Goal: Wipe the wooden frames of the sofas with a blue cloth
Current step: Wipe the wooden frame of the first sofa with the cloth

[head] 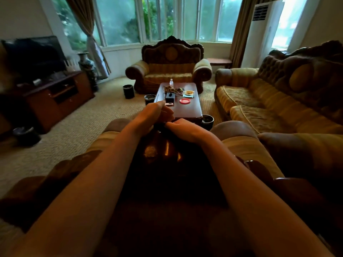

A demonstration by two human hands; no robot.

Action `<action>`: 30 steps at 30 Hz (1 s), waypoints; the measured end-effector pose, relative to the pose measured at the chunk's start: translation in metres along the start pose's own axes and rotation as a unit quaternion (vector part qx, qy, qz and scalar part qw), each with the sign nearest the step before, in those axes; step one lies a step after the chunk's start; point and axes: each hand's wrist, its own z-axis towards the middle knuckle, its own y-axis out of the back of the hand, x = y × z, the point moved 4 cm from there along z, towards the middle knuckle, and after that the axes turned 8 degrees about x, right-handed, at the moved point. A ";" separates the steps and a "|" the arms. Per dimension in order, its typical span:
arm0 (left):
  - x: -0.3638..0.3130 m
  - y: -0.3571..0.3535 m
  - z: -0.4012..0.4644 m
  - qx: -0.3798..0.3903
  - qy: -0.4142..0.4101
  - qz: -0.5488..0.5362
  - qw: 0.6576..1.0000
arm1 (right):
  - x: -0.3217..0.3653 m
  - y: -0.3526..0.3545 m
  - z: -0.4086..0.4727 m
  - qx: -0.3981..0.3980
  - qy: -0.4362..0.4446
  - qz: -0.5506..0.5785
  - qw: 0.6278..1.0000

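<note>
I see both bare forearms reaching forward over the dark carved wooden frame (161, 151) of the near sofa, which lies at 6 o'clock under my view. The left hand (154, 114) is loosely curled, thumb raised, and I cannot tell whether it holds anything. The right hand (182, 127) rests beside it with fingers bent down over the frame's top edge; what it grips, if anything, is hidden. I can make out no blue cloth anywhere. At 12 o'clock stands the bench (187, 110), a dark red low table carrying a clear bottle (171, 83), a black box (169, 97), a red round lid (185, 101) and a glass dish (189, 93). Beyond it sits an armchair (168, 71) with a carved crest. A long striped sofa (269, 101) runs at 2 o'clock, a television (35, 54) on its cabinet at 10 o'clock. No writing or label is sharp enough to read.
</note>
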 end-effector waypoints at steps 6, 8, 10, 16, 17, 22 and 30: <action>-0.005 -0.004 -0.008 -0.016 -0.042 0.080 0.996 | -0.003 0.002 0.002 0.002 0.071 -0.057 0.996; -0.006 -0.003 -0.010 -0.032 -0.044 0.093 0.994 | -0.005 0.003 0.000 0.008 0.081 -0.060 0.995; -0.008 -0.005 -0.013 -0.052 -0.046 0.121 0.990 | -0.005 0.004 -0.002 0.011 0.095 -0.082 0.992; -0.020 -0.010 -0.025 -0.154 -0.121 0.371 0.908 | -0.008 -0.001 -0.005 -0.042 0.139 -0.164 0.976; -0.022 -0.010 -0.030 -0.184 -0.127 0.387 0.895 | -0.007 -0.004 -0.009 -0.055 0.156 -0.165 0.972; -0.023 -0.007 -0.061 -0.308 -0.050 0.383 0.869 | -0.005 -0.006 -0.015 -0.027 0.214 -0.095 0.972; -0.003 0.009 -0.066 -0.398 0.098 0.366 0.835 | 0.020 -0.004 0.029 0.104 0.285 -0.039 0.952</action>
